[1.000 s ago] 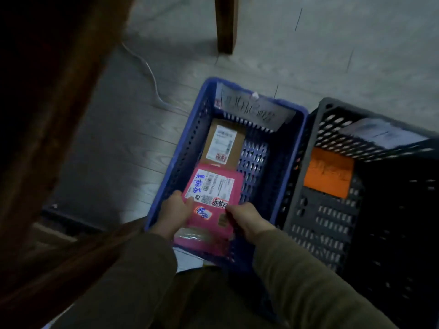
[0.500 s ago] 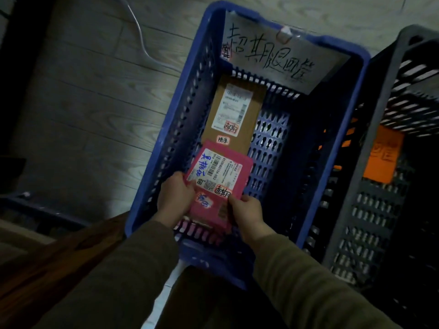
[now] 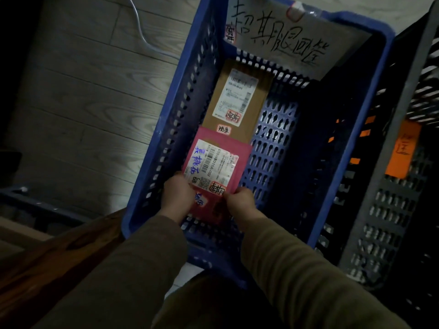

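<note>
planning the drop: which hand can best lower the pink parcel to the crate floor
Probably right: the right hand pinches the pink parcel beside bare blue crate floor; the left hand sits by its wall.

My left fingers [image 3: 177,187] and right fingers [image 3: 239,194] cover the near corners of the pink parcel [image 3: 242,160], which hides the near end of the brown box [image 3: 261,100]. The small print on the parcel's label [image 3: 217,160] is too fine to read, and the grey crate [image 3: 380,210] runs off the right edge.

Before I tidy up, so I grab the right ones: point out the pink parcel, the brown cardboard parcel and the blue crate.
pink parcel [image 3: 215,167]: head view, its shipping label.
brown cardboard parcel [image 3: 237,98]: head view, its white label.
blue crate [image 3: 173,138]: head view, left wall.
</note>
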{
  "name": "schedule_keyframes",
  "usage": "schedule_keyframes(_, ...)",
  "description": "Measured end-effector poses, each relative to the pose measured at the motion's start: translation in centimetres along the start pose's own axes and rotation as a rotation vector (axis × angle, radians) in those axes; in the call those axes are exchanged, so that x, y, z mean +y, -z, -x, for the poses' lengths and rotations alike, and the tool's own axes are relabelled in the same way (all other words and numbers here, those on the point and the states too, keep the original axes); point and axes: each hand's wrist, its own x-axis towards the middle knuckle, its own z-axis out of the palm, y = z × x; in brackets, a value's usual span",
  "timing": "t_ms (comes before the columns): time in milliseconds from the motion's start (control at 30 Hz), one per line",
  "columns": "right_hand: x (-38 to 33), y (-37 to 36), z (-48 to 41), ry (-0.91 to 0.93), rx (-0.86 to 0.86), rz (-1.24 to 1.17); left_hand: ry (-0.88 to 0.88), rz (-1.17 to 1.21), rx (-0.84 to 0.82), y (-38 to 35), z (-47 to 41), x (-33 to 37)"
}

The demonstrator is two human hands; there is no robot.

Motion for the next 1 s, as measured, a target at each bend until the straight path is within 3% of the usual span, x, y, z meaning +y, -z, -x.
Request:
schedule_keyframes(300,0.9,0.4,-0.9,0.024,0.020,0.121,0.009,-0.068,-0.021,-1.1,-1.4,-0.9)
schedule_keyframes(533,-0.9,3.0,2.9,0.020,0.001,0.030,-0.018,0.041,0.002,1.0,2.4,0.5)
schedule_keyframes(733,-6.9,8.7,13.2,0.097,0.000,-0.022,-0.150,0.228,-0.040,6.9,11.1,5.0)
schedule_keyframes(1000,-16.2,17.4,31.5,0.395,-0.026,-0.137,-0.217,0.500,-0.007,18.2,26.2,12.4)
